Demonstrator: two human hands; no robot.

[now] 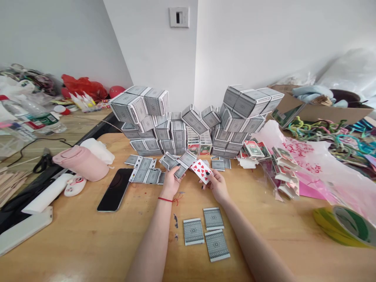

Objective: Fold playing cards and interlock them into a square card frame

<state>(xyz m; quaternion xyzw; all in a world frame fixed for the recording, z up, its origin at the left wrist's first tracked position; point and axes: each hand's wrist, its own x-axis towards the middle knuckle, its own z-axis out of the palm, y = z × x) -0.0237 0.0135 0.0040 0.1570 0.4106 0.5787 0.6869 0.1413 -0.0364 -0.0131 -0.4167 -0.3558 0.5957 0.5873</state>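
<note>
In the middle of the desk, my left hand (172,182) is closed on grey-backed playing cards (179,167), which seem joined or overlapping. My right hand (216,185) pinches a hearts card (200,170), face up, just right of them. Three square folded card pieces (194,231) lie between my forearms, backs up. More loose cards (144,172) are spread left of my left hand, and a few (221,163) lie beyond my right hand. Behind stand stacked blocks made of cards (141,105), rising on the left and right (245,102) with a lower middle.
A phone (115,190) lies left of the cards, beside a pink roll (85,162) and a white roll (48,192). Torn card boxes (284,172) and plastic wrap (304,150) sit on the right. Yellow-green tape (342,225) lies at front right. A cardboard box (331,111) stands behind.
</note>
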